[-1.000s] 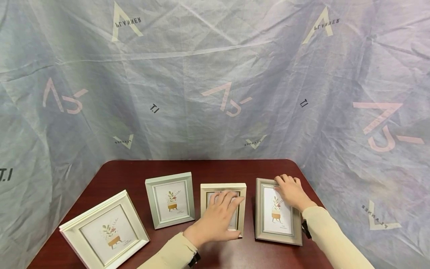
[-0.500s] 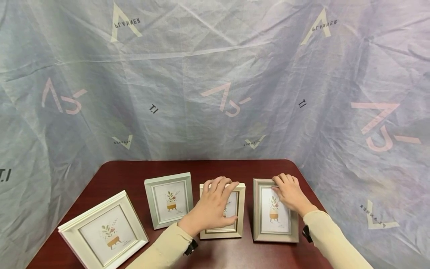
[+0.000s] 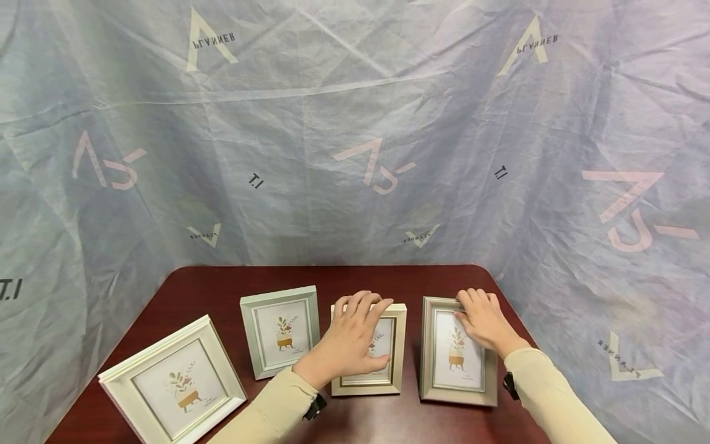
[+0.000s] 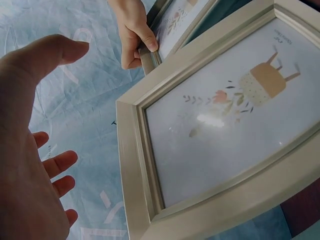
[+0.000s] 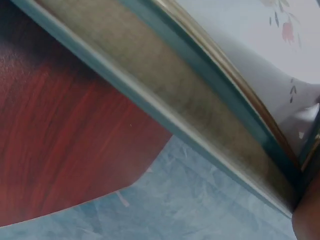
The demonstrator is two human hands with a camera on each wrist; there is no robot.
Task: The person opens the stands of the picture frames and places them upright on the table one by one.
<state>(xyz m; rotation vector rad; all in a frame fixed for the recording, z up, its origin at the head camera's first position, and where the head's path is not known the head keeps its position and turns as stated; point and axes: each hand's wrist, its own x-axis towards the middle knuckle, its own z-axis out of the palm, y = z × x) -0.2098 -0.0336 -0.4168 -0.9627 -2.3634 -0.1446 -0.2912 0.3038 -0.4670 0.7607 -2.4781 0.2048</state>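
My right hand (image 3: pixel 484 319) pinches the top right corner of a silvery-beige photo frame (image 3: pixel 427 345), thumb on its front and fingers behind the top edge. That frame leans back on the table, its flower-pot picture facing me. In the right wrist view, the frame's side (image 5: pixel 150 75) fills much of the picture. My left hand (image 3: pixel 350 338) hovers before a cream photo frame (image 3: pixel 368 388) with fingers spread, fingertips level with its top edge. From the left wrist view, the left thumb and fingers (image 4: pixel 61 162) are apart, with a gap to the cream frame (image 4: pixel 131 165).
A pale green photo frame (image 3: pixel 252 339) stands left of the cream one. Nearer on the left, a larger ivory photo frame (image 3: pixel 222 361) stands turned at an angle. The dark red table (image 3: pixel 377 280) ends at a grey printed cloth (image 3: pixel 310 216) around the back and sides.
My left hand has risen from the middle of the cream frame to its top edge. The right hand keeps hold of its frame, in nearly the same place.
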